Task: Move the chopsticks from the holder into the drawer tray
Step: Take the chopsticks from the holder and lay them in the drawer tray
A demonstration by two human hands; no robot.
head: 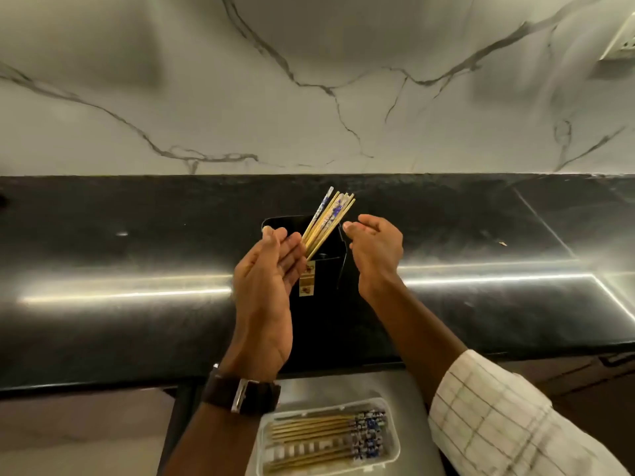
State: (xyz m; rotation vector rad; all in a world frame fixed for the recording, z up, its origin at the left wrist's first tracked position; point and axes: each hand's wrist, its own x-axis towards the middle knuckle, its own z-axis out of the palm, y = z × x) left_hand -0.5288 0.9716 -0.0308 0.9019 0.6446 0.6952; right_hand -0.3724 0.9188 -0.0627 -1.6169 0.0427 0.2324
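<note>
A bundle of several bamboo chopsticks [329, 218] with blue-patterned tops leans to the right out of a black holder [326, 310] on the dark countertop. My left hand [268, 286] is open, palm turned right, its fingertips against the bundle's lower left side. Just right of the chopsticks, at the holder's right rim, my right hand [377, 250] hovers loosely cupped with nothing in it. Below, in the open drawer [409, 383], a clear plastic tray [392, 453] holds several more chopsticks [316, 430] lying flat, patterned ends to the right.
The glossy black countertop [137, 321] runs left to right with a marble wall [309, 97] behind it. A wall socket [618, 42] is at the upper right. A small crumb [502, 243] lies on the counter to the right. My left wrist wears a watch [240, 395].
</note>
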